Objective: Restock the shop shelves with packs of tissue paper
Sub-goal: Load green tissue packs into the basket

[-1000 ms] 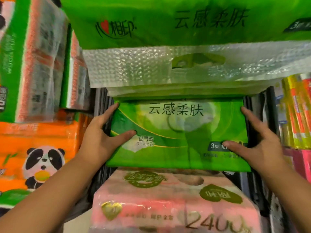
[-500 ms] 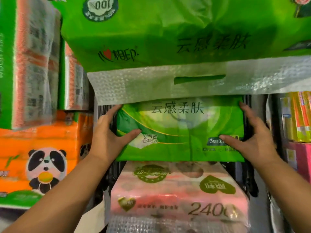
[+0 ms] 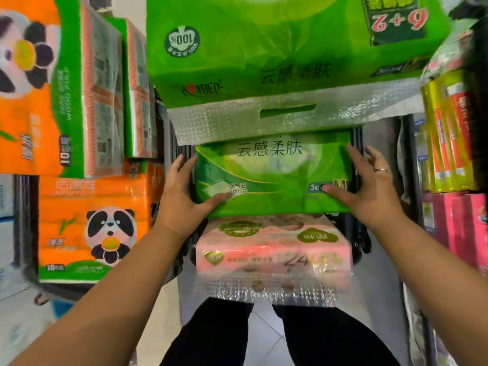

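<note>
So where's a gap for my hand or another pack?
Narrow gaps lie either side of the green pack, where the left hand and right hand are. Grey strip: between pink pack and red packs. Crowded above, under the big pack and its flap, and at the panda packs.

A dark shelf rack [image 3: 357, 140] is holding tissue packs: a green pack [image 3: 272, 178] is sitting above a pink pack [image 3: 272, 249], and an orange panda pack [image 3: 92, 228] is sitting to the left.
</note>
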Action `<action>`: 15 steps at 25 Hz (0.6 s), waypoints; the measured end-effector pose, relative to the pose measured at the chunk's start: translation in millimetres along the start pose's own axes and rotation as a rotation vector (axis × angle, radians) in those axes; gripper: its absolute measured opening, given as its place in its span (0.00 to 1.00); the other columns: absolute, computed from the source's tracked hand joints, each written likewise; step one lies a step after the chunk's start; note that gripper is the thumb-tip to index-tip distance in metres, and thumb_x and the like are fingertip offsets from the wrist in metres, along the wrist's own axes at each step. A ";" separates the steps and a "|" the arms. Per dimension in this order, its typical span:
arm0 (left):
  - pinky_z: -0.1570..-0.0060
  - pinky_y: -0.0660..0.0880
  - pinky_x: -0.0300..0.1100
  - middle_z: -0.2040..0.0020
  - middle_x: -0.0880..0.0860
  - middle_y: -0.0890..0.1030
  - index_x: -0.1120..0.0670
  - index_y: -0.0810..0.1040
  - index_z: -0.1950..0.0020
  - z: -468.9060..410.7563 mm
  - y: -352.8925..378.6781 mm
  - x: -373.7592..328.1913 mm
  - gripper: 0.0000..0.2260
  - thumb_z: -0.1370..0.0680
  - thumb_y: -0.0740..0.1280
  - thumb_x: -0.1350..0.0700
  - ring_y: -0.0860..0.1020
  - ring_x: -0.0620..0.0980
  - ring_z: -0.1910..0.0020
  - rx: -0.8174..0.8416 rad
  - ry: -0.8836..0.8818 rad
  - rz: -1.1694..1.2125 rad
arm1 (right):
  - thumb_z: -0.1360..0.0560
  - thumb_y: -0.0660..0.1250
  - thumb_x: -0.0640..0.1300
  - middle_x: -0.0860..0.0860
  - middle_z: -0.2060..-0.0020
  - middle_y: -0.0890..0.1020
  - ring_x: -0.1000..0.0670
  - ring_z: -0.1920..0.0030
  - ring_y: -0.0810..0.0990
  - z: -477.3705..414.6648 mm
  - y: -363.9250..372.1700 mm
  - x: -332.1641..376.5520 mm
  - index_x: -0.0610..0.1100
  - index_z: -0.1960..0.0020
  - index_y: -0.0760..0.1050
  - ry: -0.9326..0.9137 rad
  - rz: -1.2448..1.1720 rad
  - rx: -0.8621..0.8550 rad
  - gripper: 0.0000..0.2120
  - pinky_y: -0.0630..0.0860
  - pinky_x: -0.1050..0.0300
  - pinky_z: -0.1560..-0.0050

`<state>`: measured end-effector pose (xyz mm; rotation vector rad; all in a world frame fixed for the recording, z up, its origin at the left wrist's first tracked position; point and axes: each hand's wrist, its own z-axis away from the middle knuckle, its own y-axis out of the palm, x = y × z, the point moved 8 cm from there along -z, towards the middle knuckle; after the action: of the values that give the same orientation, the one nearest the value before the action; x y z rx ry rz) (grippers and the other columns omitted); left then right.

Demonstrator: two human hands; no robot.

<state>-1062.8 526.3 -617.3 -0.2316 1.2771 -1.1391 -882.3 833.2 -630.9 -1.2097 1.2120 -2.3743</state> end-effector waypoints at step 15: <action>0.34 0.65 0.43 0.35 0.55 0.71 0.53 0.67 0.28 38.3 -150.0 -150.7 0.34 0.31 0.73 0.43 0.69 0.49 0.35 -0.002 0.257 0.004 | 0.34 0.77 0.52 0.44 0.31 0.67 0.43 0.31 0.67 69.5 -118.7 174.2 0.49 0.30 0.71 -0.082 -0.044 -0.072 0.35 0.63 0.56 0.35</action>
<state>-1091.2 553.9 -404.9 -0.0856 1.5039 -1.1920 -921.9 780.0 -419.0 -1.3553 1.2671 -2.3051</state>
